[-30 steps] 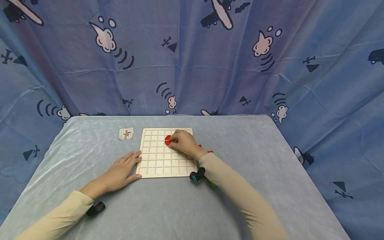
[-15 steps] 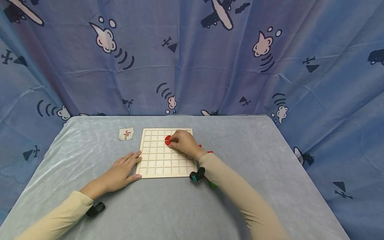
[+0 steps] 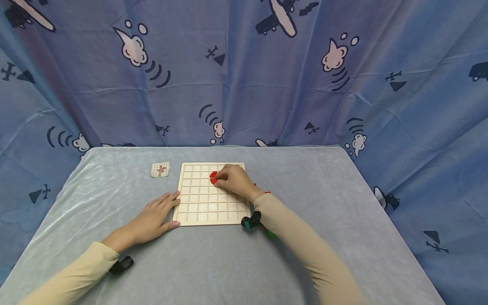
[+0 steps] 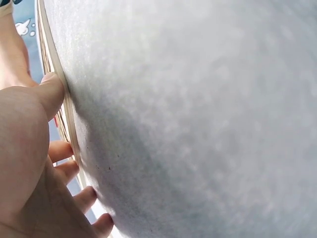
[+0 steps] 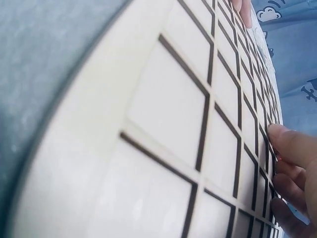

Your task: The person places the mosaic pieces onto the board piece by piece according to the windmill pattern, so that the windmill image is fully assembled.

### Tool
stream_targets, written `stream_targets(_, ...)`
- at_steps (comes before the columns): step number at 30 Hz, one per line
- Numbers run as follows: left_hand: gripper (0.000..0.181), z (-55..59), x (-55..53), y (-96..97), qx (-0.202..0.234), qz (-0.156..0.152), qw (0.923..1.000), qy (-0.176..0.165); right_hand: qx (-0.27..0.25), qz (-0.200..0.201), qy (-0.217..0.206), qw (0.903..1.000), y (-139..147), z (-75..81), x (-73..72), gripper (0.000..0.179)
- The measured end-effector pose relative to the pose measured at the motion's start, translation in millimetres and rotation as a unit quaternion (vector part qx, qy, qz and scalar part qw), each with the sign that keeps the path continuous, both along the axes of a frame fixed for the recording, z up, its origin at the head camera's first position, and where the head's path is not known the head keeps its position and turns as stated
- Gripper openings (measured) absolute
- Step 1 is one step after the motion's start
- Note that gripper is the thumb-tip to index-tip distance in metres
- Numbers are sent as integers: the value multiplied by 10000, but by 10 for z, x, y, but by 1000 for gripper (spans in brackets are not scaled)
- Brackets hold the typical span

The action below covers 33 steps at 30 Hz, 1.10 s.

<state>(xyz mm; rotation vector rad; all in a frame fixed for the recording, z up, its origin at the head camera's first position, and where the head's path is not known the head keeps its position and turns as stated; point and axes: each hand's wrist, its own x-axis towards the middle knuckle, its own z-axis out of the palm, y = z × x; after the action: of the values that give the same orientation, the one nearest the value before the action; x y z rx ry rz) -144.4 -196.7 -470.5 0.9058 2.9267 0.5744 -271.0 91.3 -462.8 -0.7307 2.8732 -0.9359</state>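
Note:
A pale wooden board [image 3: 198, 207] with a grid of square cells lies on the grey cloth. In the head view, red rounded pieces [image 3: 213, 178] sit in cells near its far side, together shaped like half a disc. My right hand [image 3: 234, 181] reaches over the board with thumb and fingertips pinched at a red piece; the fingers hide most of it, and only a speck of red [image 5: 280, 159] shows in the right wrist view. My left hand [image 3: 154, 218] lies with fingers spread, its thumb and fingertips touching the board's left edge, as the left wrist view also shows.
A small card [image 3: 160, 169] printed with a grid and a red pinwheel-like figure lies left of the board. Red pieces [image 3: 267, 192] and a green piece [image 3: 271, 234] lie at the board's right, partly under the right forearm. A patterned blue curtain [image 3: 244, 84] hangs behind the table.

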Motion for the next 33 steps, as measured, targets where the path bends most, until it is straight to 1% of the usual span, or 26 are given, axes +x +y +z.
stream_targets(4, 62, 6, -1, 1, 66, -16, 9999, 102, 1, 1, -4, 10000, 0, -1, -2, 25)
stream_targets(5, 62, -12, -6, -5, 112, -46, 9998, 142, -1, 2, -4, 10000, 1, -1, -2, 25)
stream_targets(8, 63, -19, -8, -7, 153, -55, 9997, 177, -29, -33, -30, 10000, 4, -3, 1, 25)
stream_targets(11, 63, -18, -10, -6, 124, -42, 9999, 86, -68, -60, -47, 9999, 8, -8, 2, 24)
stream_targets(12, 64, -1, -6, 0, 77, -4, 10000, 17, -72, -67, -40, 9999, 8, -9, 2, 24)
stream_targets(18, 65, -21, -23, -3, -51, 49, 9998, -198, -52, -73, 2, 10000, 4, -18, -4, 23)
stream_targets(23, 66, -17, -23, 1, -57, 67, 9996, -252, -96, -92, -48, 9999, 0, -21, -1, 23)
stream_targets(27, 66, -19, -22, -2, -57, 59, 9996, -255, -231, -107, -90, 9996, 14, -19, -3, 23)
stream_targets(33, 66, -15, -14, -8, -24, 59, 9997, -242, -379, -51, 2, 9993, 136, 39, -24, 23)
